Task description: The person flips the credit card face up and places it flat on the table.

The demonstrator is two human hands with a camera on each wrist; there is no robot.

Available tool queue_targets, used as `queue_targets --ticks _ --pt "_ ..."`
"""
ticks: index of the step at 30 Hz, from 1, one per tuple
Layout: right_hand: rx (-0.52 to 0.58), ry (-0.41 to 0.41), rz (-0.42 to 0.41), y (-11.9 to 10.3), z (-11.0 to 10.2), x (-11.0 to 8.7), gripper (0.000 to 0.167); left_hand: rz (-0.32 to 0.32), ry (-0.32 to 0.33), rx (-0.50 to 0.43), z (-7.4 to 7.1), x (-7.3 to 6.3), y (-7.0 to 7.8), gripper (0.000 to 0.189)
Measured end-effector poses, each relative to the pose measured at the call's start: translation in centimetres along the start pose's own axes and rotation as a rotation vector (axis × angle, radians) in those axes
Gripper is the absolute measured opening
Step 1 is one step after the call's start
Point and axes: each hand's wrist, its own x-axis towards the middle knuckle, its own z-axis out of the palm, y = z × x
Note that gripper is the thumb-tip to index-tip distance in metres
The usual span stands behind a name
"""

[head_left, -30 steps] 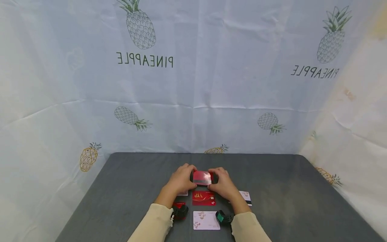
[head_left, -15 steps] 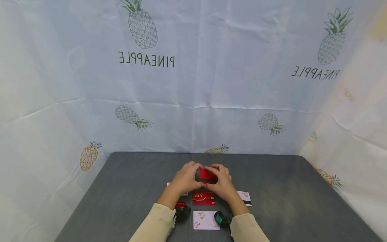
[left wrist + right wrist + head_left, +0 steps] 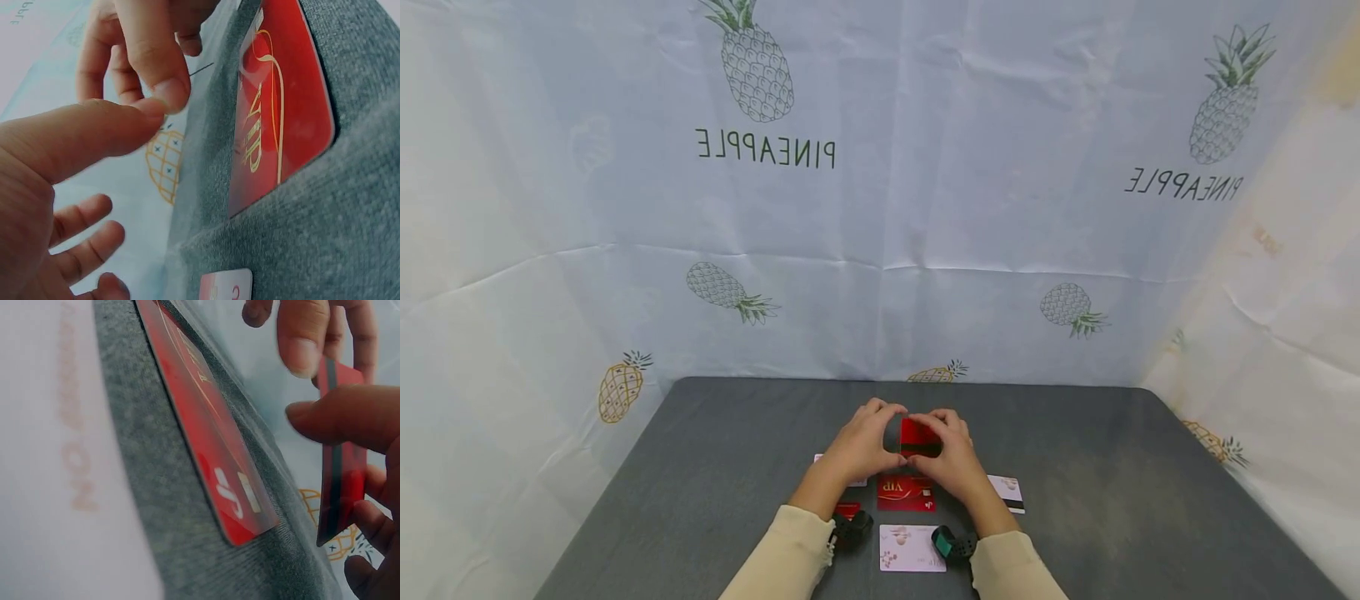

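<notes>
A red card (image 3: 917, 437) with a black stripe is raised above the table's far middle. My right hand (image 3: 957, 458) holds it; in the right wrist view the striped card (image 3: 344, 481) stands behind my right thumb, against the fingers. My left hand (image 3: 856, 443) faces it from the left, fingers loosely curved. In the left wrist view, the left thumb meets the tip of the right thumb, and the other left fingers are spread with nothing in them. Just below both hands, a red VIP card (image 3: 906, 495) with gold lettering lies flat on the table.
A pale pink card (image 3: 912, 548) lies nearest, between the wrists. Another red card (image 3: 848, 509) is partly hidden by the left wrist strap, and a pale card (image 3: 858, 482) by the left hand. A white striped card (image 3: 1009, 492) lies at right. A pineapple-print curtain (image 3: 880, 317) hangs behind the dark table (image 3: 1097, 467).
The raised red card has shifted right, out of the left hand's grip and further into the right hand. The hands have come together until their thumbs meet.
</notes>
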Motion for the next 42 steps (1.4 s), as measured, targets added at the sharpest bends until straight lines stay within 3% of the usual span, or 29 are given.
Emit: queue_targets --ticks 7,19,32,36,42 --pt "0.117 0.024 -0.011 0.16 -0.02 0.13 0.058 -0.042 -0.051 -0.052 -0.07 0.01 -0.35 0.081" --pt "0.253 -0.034 0.045 -0.12 -0.17 0.0 0.057 -0.066 -0.089 -0.039 0.16 0.03 -0.44 0.08" --pt "0.548 -0.196 0.126 -0.66 -0.17 -0.22 0.061 -0.064 -0.131 -0.033 0.43 -0.25 -0.76 0.07" --pt "0.516 -0.179 0.114 -0.62 -0.18 -0.2 0.065 -0.073 -0.12 -0.04 0.5 -0.31 -0.89 0.062" --pt "0.414 -0.074 0.141 -0.81 -0.34 -0.15 0.071 -0.1 -0.067 -0.023 0.4 -0.07 -0.91 0.056"
